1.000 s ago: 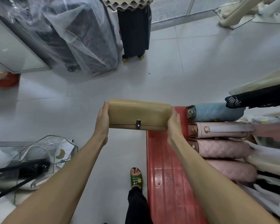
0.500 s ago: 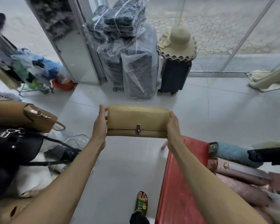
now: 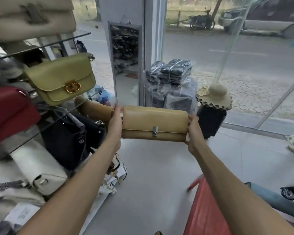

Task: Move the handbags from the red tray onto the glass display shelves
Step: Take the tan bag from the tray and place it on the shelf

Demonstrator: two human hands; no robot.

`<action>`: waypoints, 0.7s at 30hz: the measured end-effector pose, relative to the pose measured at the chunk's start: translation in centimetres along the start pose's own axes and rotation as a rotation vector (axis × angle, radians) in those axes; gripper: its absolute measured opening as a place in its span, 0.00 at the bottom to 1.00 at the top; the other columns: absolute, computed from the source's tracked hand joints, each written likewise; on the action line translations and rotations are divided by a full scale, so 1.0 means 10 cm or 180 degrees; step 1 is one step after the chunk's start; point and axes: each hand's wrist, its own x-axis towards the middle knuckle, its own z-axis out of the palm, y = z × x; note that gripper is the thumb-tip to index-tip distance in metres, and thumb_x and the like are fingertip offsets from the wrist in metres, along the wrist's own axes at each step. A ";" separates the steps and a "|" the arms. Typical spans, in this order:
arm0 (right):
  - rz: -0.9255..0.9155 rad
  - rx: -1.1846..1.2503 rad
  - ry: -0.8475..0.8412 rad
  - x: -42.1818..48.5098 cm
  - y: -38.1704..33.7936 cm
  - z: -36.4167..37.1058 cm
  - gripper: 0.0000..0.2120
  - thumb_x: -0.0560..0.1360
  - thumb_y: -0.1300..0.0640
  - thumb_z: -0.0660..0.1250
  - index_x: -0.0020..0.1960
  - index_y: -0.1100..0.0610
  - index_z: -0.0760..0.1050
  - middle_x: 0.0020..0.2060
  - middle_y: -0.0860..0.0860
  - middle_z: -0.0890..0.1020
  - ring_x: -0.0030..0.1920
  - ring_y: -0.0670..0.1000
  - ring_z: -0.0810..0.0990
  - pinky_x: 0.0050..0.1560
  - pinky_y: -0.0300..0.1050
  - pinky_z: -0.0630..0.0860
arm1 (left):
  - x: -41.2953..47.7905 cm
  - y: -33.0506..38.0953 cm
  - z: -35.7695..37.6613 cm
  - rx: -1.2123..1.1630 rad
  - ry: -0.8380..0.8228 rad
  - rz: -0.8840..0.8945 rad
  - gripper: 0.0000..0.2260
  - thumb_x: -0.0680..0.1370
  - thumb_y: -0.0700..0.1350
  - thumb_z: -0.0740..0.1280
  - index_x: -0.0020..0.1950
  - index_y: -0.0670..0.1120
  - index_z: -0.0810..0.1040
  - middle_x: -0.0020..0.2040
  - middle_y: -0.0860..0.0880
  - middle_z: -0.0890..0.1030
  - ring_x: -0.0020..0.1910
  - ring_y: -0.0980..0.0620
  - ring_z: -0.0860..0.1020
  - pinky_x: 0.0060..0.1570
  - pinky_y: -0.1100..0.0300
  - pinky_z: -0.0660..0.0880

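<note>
I hold a tan clutch handbag (image 3: 154, 123) with a silver clasp level in front of me, at chest height. My left hand (image 3: 115, 122) grips its left end and my right hand (image 3: 193, 131) grips its right end. The red tray (image 3: 205, 212) lies low at the right, and a blue handbag (image 3: 275, 200) shows at its far side. The glass display shelves (image 3: 46, 44) stand at the left, just left of the clutch. They carry a yellow-green bag (image 3: 61, 78), a red bag (image 3: 8, 112), black bags (image 3: 70, 138) and a white bag (image 3: 36, 168).
A wrapped stack of dark goods (image 3: 170, 85) and a dark suitcase topped by a straw hat (image 3: 214, 97) stand by the glass shopfront behind the clutch. A mirror (image 3: 126, 61) leans on the pillar. Grey tiled floor (image 3: 159, 175) lies between shelves and tray.
The view has swung up and left from the tray to the shelves. Both hands have carried the tan clutch up and away from the tray, with the same grip on its ends.
</note>
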 end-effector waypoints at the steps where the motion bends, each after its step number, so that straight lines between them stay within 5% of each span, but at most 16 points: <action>1: -0.0046 -0.0006 -0.0047 -0.10 -0.02 0.07 0.30 0.77 0.27 0.53 0.72 0.40 0.71 0.64 0.46 0.78 0.59 0.47 0.75 0.68 0.59 0.72 | -0.08 0.05 -0.13 -0.0022 0.0046 0.0033 0.29 0.76 0.74 0.53 0.65 0.58 0.77 0.57 0.51 0.81 0.55 0.52 0.78 0.57 0.48 0.77; 8: -0.0280 -0.0138 -0.0581 -0.71 -0.33 0.73 0.27 0.78 0.29 0.53 0.66 0.43 0.74 0.60 0.50 0.81 0.58 0.51 0.79 0.59 0.55 0.78 | -0.61 0.37 -0.94 -0.0407 0.0414 0.0434 0.20 0.81 0.66 0.54 0.54 0.57 0.81 0.48 0.53 0.82 0.45 0.56 0.78 0.37 0.59 0.70; 10: -0.0387 -0.0176 -0.0691 -0.83 -0.39 0.98 0.28 0.79 0.29 0.53 0.69 0.44 0.73 0.60 0.51 0.80 0.57 0.51 0.78 0.54 0.53 0.78 | -0.70 0.47 -1.19 -0.0488 0.0575 0.0524 0.21 0.81 0.66 0.55 0.53 0.57 0.83 0.49 0.53 0.83 0.46 0.56 0.79 0.42 0.57 0.73; 14: -0.0523 -0.0274 -0.0966 -1.13 -0.54 1.53 0.31 0.75 0.26 0.55 0.68 0.45 0.72 0.58 0.52 0.79 0.55 0.52 0.78 0.61 0.57 0.76 | -0.82 0.65 -1.74 -0.0618 0.0925 0.0741 0.19 0.81 0.66 0.54 0.54 0.60 0.82 0.50 0.56 0.83 0.48 0.57 0.79 0.45 0.55 0.74; 18: -0.0708 -0.0433 -0.1406 -1.44 -0.58 2.10 0.29 0.77 0.29 0.52 0.66 0.46 0.74 0.57 0.48 0.80 0.55 0.49 0.78 0.53 0.50 0.75 | -1.03 0.74 -2.34 -0.0766 0.1283 0.0898 0.19 0.77 0.68 0.58 0.55 0.63 0.83 0.54 0.53 0.84 0.53 0.52 0.80 0.54 0.51 0.77; 21: -0.0874 -0.0628 -0.1718 -1.71 -0.51 2.56 0.38 0.72 0.26 0.54 0.74 0.48 0.69 0.66 0.51 0.77 0.65 0.53 0.75 0.67 0.57 0.73 | -1.12 0.70 -2.87 -0.0833 0.1801 0.1056 0.20 0.68 0.70 0.64 0.54 0.63 0.83 0.57 0.54 0.84 0.59 0.48 0.80 0.64 0.42 0.74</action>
